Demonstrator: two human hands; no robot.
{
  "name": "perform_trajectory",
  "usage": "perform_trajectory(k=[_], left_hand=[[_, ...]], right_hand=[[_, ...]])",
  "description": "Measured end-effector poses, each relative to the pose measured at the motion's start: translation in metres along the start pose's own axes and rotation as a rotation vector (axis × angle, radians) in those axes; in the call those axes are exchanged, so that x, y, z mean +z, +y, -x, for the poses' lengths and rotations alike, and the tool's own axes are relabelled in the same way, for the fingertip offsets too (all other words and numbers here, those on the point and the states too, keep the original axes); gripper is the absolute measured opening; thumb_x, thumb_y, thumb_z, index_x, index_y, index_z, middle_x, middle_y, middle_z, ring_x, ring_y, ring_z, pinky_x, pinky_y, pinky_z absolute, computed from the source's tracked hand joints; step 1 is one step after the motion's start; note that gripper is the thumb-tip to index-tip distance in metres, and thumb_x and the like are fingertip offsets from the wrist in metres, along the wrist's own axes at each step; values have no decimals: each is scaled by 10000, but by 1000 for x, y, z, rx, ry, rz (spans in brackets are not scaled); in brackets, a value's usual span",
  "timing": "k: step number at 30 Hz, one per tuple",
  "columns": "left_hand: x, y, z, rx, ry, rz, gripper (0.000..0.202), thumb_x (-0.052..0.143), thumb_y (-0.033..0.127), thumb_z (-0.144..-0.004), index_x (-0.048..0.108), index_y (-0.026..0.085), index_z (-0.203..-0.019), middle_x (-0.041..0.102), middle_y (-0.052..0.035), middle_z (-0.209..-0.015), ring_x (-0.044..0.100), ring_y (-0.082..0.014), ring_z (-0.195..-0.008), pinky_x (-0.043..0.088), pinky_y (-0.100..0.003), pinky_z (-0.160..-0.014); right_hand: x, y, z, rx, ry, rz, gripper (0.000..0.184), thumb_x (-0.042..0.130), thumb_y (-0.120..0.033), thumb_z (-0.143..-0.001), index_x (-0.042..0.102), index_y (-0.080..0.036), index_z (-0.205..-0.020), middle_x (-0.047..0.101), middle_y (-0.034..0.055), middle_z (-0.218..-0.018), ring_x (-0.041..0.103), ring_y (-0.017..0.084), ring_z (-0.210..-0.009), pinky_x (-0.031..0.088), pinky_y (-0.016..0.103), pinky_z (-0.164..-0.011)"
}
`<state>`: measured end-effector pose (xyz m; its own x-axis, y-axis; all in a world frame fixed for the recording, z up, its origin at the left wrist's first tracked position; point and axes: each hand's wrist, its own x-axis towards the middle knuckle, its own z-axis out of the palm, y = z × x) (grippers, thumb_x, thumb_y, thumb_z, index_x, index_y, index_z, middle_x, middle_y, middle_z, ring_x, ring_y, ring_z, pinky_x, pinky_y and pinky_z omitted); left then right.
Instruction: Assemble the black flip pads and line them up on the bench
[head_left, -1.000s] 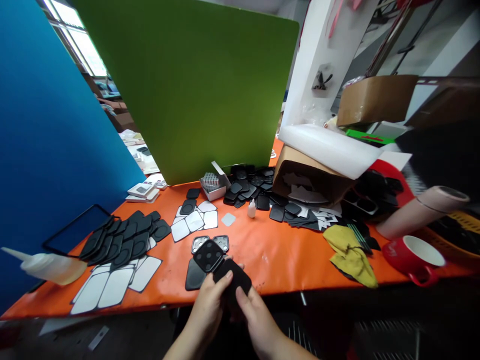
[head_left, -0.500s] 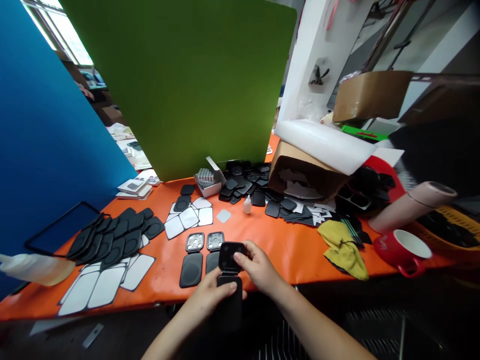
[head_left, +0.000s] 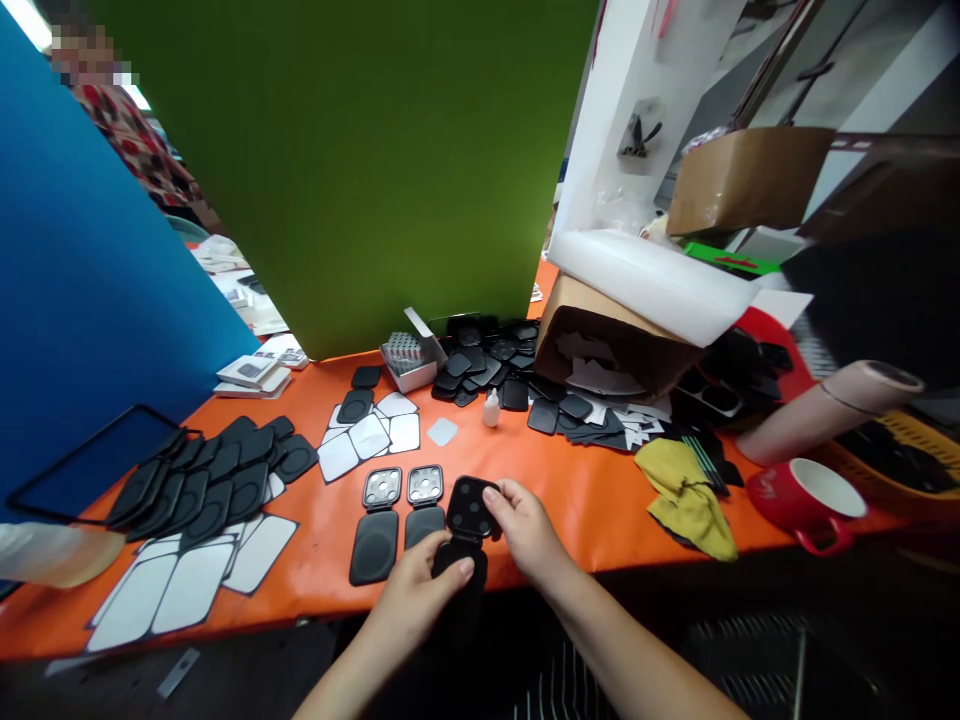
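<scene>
At the front edge of the orange table I hold a black hinged case with both hands. My left hand grips its lower flap from below. Fingers of my right hand pinch the upper flap, which shows several round holes. Two more opened cases lie flat just left of it, their upper halves showing silver insets.
Black pads in a pile and white backing sheets lie at left, with a squeeze bottle. A small glue bottle, a parts box, a cardboard box, a yellow cloth and a red mug stand behind and right.
The case has moved from my lap up to the table edge beside the two laid-out cases. My right hand shifted from its lower flap to the upper flap.
</scene>
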<state>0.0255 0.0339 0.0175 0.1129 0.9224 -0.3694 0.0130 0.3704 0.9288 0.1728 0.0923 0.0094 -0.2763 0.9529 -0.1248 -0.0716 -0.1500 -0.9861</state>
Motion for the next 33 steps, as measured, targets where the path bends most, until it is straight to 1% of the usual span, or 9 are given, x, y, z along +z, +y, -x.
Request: perform_trajectory(k=[6,10,12,14,17,19,22,25,33], left_hand=[[11,-14,-3,77,7,-48,279,632,340,-691,605,160,-903,647,-63,-856,579,-221,-822,430,-279,-708],[2,-8,-5,81,-156,-74,392,577,392,-742,572,162,-1059,658,-66,-857,603,-201,-793,446,-264,-694],[-22,6,-15,119,-85,-256,413,516,414,-782,538,186,-1126,659,-59,-908,612,-188,-813,453,-259,-725],[-59,25,-33,182,204,-574,346,476,415,-801,565,227,-1077,645,-31,-997,589,-182,-919,441,-243,-785],[-123,50,-75,146,470,-716,331,447,344,-824,533,187,-1103,585,-82,-1112,521,-224,-1038,392,-332,-875],[-156,61,-106,108,582,-799,344,483,316,-820,508,151,-1120,537,-111,-1161,484,-239,-1074,354,-407,-913],[-181,64,-148,58,671,-899,357,511,324,-822,483,157,-1136,478,-95,-1206,458,-243,-1087,351,-476,-902],[-186,61,-175,-9,701,-947,359,516,323,-822,478,164,-1142,482,-89,-1187,483,-237,-1045,387,-467,-869],[-199,74,-186,-102,742,-809,298,535,310,-811,527,145,-1059,542,-78,-1094,521,-220,-989,408,-453,-842]], right_hand=[[-6,1,3,-45,2,96,326,473,-476,-800,529,-162,-731,498,-19,-580,456,107,-511,367,221,-475],[-34,6,-2,20,18,60,345,491,-482,-782,581,-152,-829,585,14,-651,548,148,-592,423,243,-526],[-66,14,-7,19,146,93,381,516,-480,-756,592,-153,-938,643,62,-850,589,210,-824,459,292,-701],[-105,24,-11,63,310,229,433,561,-495,-695,601,-153,-956,640,97,-976,568,253,-942,443,328,-799],[-155,42,-12,124,471,514,457,538,-529,-667,622,-169,-936,639,118,-1001,549,297,-987,422,374,-841],[-172,54,-11,98,542,650,508,504,-548,-671,603,-162,-985,617,138,-1042,550,308,-974,439,384,-805],[-177,67,-9,-15,617,727,569,462,-560,-691,554,-126,-1047,586,171,-1058,572,290,-895,470,365,-722],[-173,72,-11,-31,633,708,596,452,-566,-702,512,-111,-1082,598,168,-981,587,264,-823,478,352,-702],[-169,67,-15,15,674,467,624,534,-579,-642,491,-123,-1066,615,122,-903,601,233,-812,498,284,-659]])
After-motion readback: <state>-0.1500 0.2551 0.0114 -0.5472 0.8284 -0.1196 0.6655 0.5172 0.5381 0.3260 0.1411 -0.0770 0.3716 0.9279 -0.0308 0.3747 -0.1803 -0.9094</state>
